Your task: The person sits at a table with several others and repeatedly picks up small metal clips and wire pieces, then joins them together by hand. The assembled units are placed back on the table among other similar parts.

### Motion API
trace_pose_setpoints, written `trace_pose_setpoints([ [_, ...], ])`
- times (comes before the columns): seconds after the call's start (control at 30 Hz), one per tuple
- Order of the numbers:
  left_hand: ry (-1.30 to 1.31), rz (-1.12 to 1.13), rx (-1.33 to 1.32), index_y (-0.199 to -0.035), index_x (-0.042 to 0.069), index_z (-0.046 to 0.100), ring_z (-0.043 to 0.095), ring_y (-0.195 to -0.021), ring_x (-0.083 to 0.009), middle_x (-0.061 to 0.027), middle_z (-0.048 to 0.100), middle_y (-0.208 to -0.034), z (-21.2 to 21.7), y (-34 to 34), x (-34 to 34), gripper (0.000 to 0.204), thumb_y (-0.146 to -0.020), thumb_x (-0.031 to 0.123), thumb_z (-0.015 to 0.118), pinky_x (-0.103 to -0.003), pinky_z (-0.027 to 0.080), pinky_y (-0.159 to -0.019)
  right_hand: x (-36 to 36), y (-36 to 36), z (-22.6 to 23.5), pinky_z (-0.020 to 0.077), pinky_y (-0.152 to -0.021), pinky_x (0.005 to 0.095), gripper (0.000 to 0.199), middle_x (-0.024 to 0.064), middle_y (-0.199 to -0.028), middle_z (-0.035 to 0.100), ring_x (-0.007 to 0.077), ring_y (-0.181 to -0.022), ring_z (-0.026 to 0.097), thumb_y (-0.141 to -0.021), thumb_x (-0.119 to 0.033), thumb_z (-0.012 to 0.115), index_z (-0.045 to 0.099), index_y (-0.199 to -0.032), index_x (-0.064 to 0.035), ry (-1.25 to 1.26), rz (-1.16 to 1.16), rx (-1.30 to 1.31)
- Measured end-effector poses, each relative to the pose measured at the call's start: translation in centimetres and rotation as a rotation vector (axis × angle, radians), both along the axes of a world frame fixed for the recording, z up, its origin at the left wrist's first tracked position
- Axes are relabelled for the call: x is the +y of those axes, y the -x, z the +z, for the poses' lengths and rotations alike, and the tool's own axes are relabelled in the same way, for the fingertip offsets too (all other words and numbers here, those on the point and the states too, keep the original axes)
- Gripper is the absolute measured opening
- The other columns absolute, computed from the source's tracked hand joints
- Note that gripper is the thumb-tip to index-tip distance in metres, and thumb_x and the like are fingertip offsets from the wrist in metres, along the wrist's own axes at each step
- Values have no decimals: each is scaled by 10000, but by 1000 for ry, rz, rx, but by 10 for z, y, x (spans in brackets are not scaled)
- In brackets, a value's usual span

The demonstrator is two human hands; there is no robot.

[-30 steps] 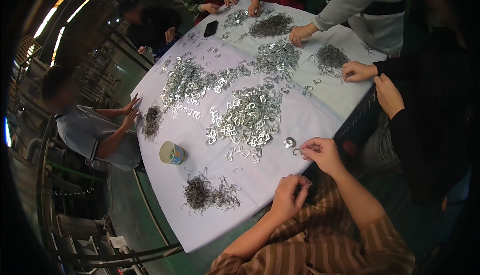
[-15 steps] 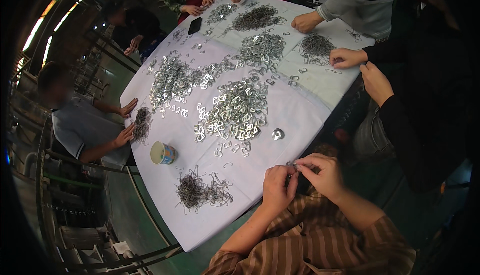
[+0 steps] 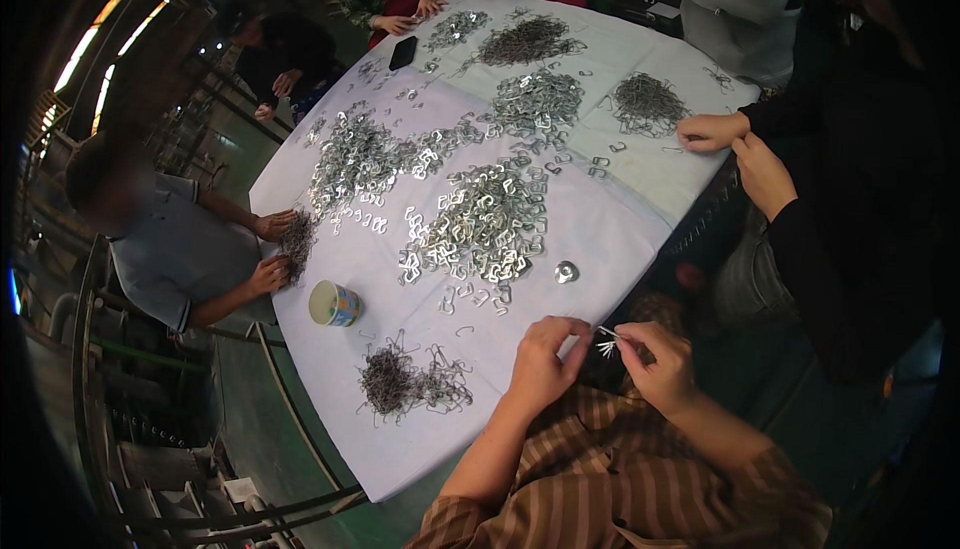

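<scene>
A white cloth [image 3: 620,239] covers the table. On it lie heaps of shiny metal clips [image 3: 488,221] in the middle and darker wire piles [image 3: 400,381] near the edge. A paper cup [image 3: 333,304] stands beside the near wire pile, a small round metal disc [image 3: 566,271] lies apart from the clips, and a black phone [image 3: 403,52] rests at the far side. Other people [image 3: 170,249] sit around the table

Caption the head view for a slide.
Both hands, left and right, pinch a small metal piece at the edge of a white table strewn with metal clips.
</scene>
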State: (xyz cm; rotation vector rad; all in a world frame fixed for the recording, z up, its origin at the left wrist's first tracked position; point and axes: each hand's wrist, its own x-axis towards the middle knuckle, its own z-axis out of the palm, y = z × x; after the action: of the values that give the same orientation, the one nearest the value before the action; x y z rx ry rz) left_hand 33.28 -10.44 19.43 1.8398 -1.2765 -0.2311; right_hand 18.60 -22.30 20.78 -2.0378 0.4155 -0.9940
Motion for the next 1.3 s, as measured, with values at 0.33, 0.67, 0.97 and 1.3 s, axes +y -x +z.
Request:
trace_pose_setpoints([
  [0.33, -234, 44, -495, -1247, 52, 563, 507, -1223, -312, -133, 555, -1306, -54, -44, -31, 370, -879, 94, 553, -447, 399, -996, -4, 8, -3, 542, -663, 334, 208, 120, -852, 681, 257, -749, 685, -773, 78, 693, 654, -961, -5, 40, -11, 17],
  [0.67, -278, 418, -399, -1262, -10, 563, 513, -1197, -383, -204, 567, -1291, -52, -95, 7, 436, -887, 206, 608, -448, 387, -1025, -3, 8, -12, 539, -655, 316, 193, 119, -848, 683, 239, -723, 683, -771, 72, 699, 657, -944, -1, -18, 1, 30],
  [0.97, -303, 166, -397, -1333, 62, 537, 416, -1347, -364, -162, 498, -1415, -61, -39, -27, 442, -899, 124, 585, -533, 294, -1109, 1, 8, -8, 540, -652, 304, 198, 120, -866, 687, 224, -731, 685, -784, 65, 696, 663, -971, 8, -51, 5, 71],
  [1.3, -524, 524, -446, -896, 27, 715, 590, -818, -310, -123, 650, -822, -35, -77, 81, 174, -770, -7, 600, -409, 482, -758, 1, 9, -15, 545, -661, 321, 207, 121, -880, 687, 241, -741, 687, -786, 67, 695, 653, -979, 6, -37, 34, 57],
])
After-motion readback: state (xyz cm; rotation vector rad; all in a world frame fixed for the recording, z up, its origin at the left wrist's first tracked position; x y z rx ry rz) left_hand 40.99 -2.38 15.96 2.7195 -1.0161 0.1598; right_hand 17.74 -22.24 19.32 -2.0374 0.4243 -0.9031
